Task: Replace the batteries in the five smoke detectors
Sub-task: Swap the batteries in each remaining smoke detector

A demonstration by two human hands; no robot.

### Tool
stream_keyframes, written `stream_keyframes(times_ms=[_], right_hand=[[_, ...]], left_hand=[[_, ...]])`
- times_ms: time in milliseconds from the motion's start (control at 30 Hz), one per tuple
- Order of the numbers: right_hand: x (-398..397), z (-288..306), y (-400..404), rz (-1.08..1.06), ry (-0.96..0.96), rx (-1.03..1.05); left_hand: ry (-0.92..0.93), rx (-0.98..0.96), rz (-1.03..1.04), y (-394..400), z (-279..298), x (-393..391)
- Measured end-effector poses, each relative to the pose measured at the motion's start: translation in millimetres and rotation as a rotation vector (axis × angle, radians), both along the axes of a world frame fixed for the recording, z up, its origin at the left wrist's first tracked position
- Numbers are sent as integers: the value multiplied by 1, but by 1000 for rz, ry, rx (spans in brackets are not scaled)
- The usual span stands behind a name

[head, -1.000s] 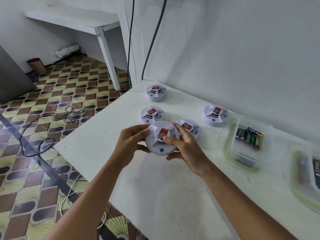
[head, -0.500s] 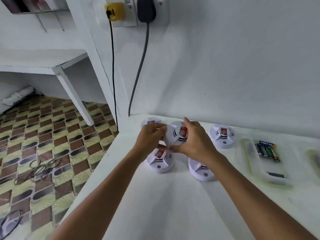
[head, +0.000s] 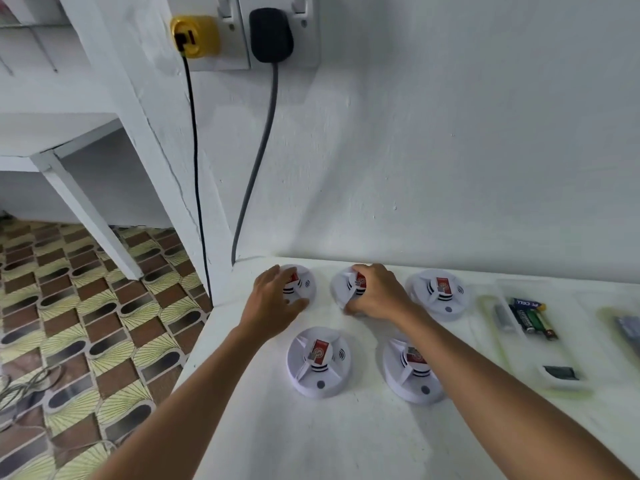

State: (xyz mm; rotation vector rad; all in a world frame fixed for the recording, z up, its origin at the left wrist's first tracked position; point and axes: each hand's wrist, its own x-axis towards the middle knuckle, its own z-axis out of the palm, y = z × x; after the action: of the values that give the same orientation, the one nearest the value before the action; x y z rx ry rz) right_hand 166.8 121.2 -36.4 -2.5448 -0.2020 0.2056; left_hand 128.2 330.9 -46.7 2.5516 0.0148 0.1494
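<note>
White plastic everywhere: 5 smoke detectors sit on the counter (head: 311,441) near its back edge. The right hand (head: 375,294) grips the middle back detector (head: 343,289), fingers curled round it; the left hand (head: 273,299) rests loose-fingered on the back-left detector (head: 304,282) by the corner. To open one cleanly, I'd brace the base and twist evenly. Fresh batteries (head: 531,315) lie in a clear tray (head: 561,375) toward the right edge. Both held units are half hidden, their battery covers unseen.

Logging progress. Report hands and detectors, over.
Left hand open over far-left detector. Right hand grips far-middle detector on table. Nothing in the way.
</note>
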Motion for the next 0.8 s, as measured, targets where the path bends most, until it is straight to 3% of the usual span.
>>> stream_keyframes(times_ms=[333, 467, 567, 667, 800], right_hand=[[-2, -2, -3, 51, -3, -84], [-9, 3, -9, 126, 27, -148], [-18, 17, -27, 60, -6, 5], [-29, 42, -59, -112, -190, 203], [-43, 66, -105, -214, -298, 296]], left_hand=[[33, 1, 10, 3, -1, 3], [72, 93, -2, -3, 10, 6], [43, 175, -47, -32, 29, 7], [-26, 90, -208, -87, 48, 11], [-7, 46, -425, -173, 52, 22]])
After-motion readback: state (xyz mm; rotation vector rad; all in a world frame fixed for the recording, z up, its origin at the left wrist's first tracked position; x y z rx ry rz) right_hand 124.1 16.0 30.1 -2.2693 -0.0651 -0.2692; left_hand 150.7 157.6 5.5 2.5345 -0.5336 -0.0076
